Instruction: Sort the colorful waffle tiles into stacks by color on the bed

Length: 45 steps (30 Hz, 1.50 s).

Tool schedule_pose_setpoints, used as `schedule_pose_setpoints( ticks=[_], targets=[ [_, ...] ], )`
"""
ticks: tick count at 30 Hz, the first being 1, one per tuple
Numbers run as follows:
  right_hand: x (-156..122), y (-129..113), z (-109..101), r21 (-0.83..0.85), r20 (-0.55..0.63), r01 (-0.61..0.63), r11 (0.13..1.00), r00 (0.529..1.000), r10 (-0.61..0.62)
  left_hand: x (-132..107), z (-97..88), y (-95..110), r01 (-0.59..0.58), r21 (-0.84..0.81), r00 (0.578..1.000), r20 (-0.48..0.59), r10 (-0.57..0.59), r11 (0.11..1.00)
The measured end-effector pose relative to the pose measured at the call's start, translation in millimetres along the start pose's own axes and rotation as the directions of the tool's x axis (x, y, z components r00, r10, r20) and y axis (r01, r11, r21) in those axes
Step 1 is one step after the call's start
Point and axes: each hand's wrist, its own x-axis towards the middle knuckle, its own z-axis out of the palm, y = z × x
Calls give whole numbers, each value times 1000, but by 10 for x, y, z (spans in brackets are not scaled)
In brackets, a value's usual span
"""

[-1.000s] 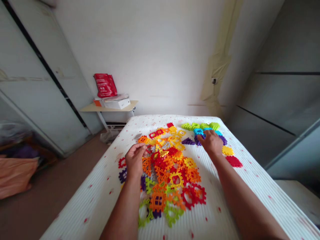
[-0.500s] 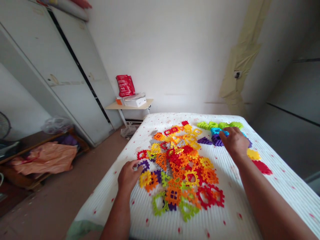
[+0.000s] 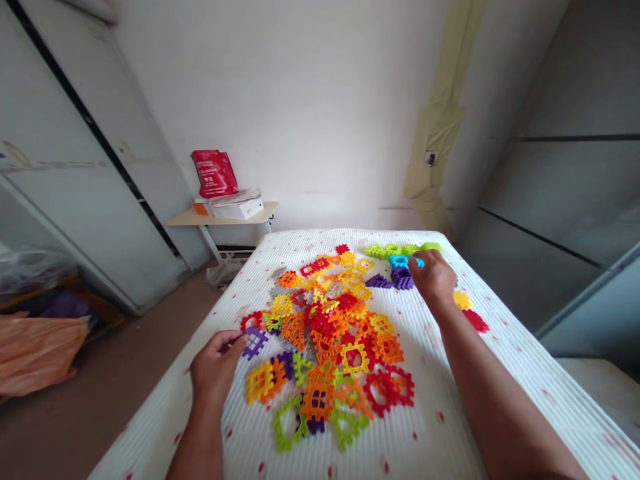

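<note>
My left hand (image 3: 216, 370) is closed on the edge of a purple window-shaped plastic building piece (image 3: 255, 342), pinched between thumb and fingers left of the mixed heap. Over the sorted rows at the far right, my right hand (image 3: 434, 275) has its fingers bent together; what they hold, if anything, is hidden. Just left of it are a stack of purple pieces (image 3: 401, 279) and some blue pieces (image 3: 399, 261). The heap of interlocking pieces (image 3: 325, 327), mostly red, orange and yellow with some green and grey, spreads over the middle of the bed.
Green pieces (image 3: 377, 251) line the bed's far edge. Yellow pieces (image 3: 462, 300) and red pieces (image 3: 476, 321) lie beside my right forearm. A small table (image 3: 183, 217) with a red bag (image 3: 214, 173) and a white box (image 3: 239, 208) stands against the wall.
My view has turned to the right. The purple window piece now shows lifted in my left hand, drawn slightly away from the heap. My right hand stays over the sorted rows.
</note>
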Motion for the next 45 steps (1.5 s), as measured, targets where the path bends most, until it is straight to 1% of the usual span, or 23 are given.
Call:
schedule_pose_setpoints(
  ticks=[2,3,5,7,8,10,11,12,15,17,19,20,22,25,27,29,33,36,39,42,43,44,45],
  targets=[
    [1,-34,0,70,31,19,997,999,-21,-5,45,155,18,-148,999,-41,-25,989],
    [1,-55,5,118,52,31,993,998,-37,-2,83,243,18,-222,999,-30,-25,975],
    [-2,-110,18,229,113,42,973,991,-70,13,192,425,1,-346,1000,21,6,938],
    [-10,-180,24,343,188,34,939,977,-104,27,337,594,-14,-394,995,87,52,919],
    [-18,-218,21,400,223,29,916,966,-128,29,416,670,-56,-394,990,101,103,917],
    [-41,-300,4,514,271,26,857,943,-191,15,575,803,-209,-360,962,91,257,909],
    [-57,-341,-8,568,285,23,823,933,-222,-2,647,858,-313,-341,933,66,355,887],
    [-75,-382,-22,618,298,15,786,921,-252,-26,713,907,-415,-314,890,55,452,854],
    [-128,-496,-82,738,343,-26,674,875,-342,-135,855,1004,-648,-225,737,54,674,727],
    [-154,-562,-139,798,358,-29,602,826,-435,-222,906,1031,-745,-181,644,55,763,642],
    [-172,-619,-203,842,359,-18,539,764,-536,-303,931,1033,-808,-159,566,60,822,568],
    [-182,-644,-231,857,363,-17,515,730,-580,-337,937,1028,-826,-151,539,65,840,542],
    [-208,-689,-264,872,374,-22,489,675,-636,-389,943,1011,-847,-135,509,73,858,514],
    [-272,-749,-243,875,362,13,484,647,-672,-429,948,982,-857,-107,499,77,863,505],
    [-318,-785,-204,876,321,79,476,641,-698,-437,953,965,-858,-99,498,77,863,504],
    [-353,-815,-174,876,293,134,464,616,-731,-436,957,952,-858,-103,498,76,864,504],
    [-381,-848,-180,860,330,145,489,573,-750,-432,954,936,-851,-105,507,88,857,514],
    [-396,-869,-200,841,354,147,521,578,-735,-432,951,930,-858,-101,495,91,864,503],
    [-413,-895,-196,831,351,168,530,580,-735,-428,961,923,-869,-98,478,87,874,485],
    [-360,-862,-176,817,328,220,533,583,-743,-409,972,910,-855,-91,504,88,859,511],
    [-313,-815,-172,804,321,238,545,597,-735,-398,971,905,-847,-91,517,80,852,523],
    [-250,-743,-170,781,318,256,570,623,-714,-384,966,898,-842,-91,527,68,847,532],
    [-174,-644,-172,742,318,270,613,664,-677,-367,959,892,-839,-92,533,51,844,536]
  ],
)
